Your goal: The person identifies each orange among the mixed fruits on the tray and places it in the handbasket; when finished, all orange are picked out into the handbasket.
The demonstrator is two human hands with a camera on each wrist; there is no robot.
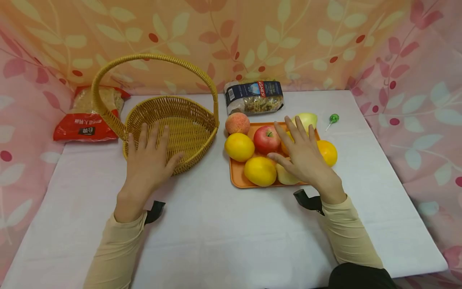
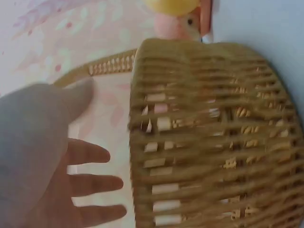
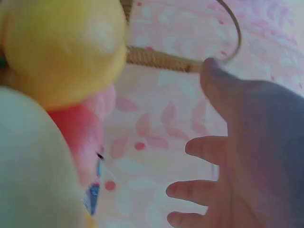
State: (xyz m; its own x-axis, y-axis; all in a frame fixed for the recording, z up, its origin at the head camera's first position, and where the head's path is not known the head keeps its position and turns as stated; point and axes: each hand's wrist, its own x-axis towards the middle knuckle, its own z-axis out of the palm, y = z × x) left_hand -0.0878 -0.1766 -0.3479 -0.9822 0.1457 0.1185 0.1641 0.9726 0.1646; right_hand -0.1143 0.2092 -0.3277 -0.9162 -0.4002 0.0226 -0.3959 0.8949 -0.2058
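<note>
My left hand (image 1: 147, 166) hovers with spread fingers over the near left side of a wicker basket (image 1: 180, 120), holding nothing. In the left wrist view the woven basket wall (image 2: 213, 133) stands beside those fingers, apart from them. My right hand (image 1: 303, 156) is spread above an orange tray (image 1: 238, 178) of fruit, and nothing is in its grip. On the tray are a red apple (image 1: 267, 139), yellow fruits (image 1: 260, 171), a peach (image 1: 237, 123) and a pale green fruit (image 1: 306, 120). The right hand partly covers another pale fruit (image 1: 286, 175) and an orange-yellow fruit.
Behind the tray lies a pasta bag (image 1: 254, 97) with a dark blue label. A red and clear food bag (image 1: 90, 114) leans at the left, behind the basket. A green lollipop (image 1: 333, 118) rests right of the tray. The basket's tall handle (image 1: 155, 57) arches upward.
</note>
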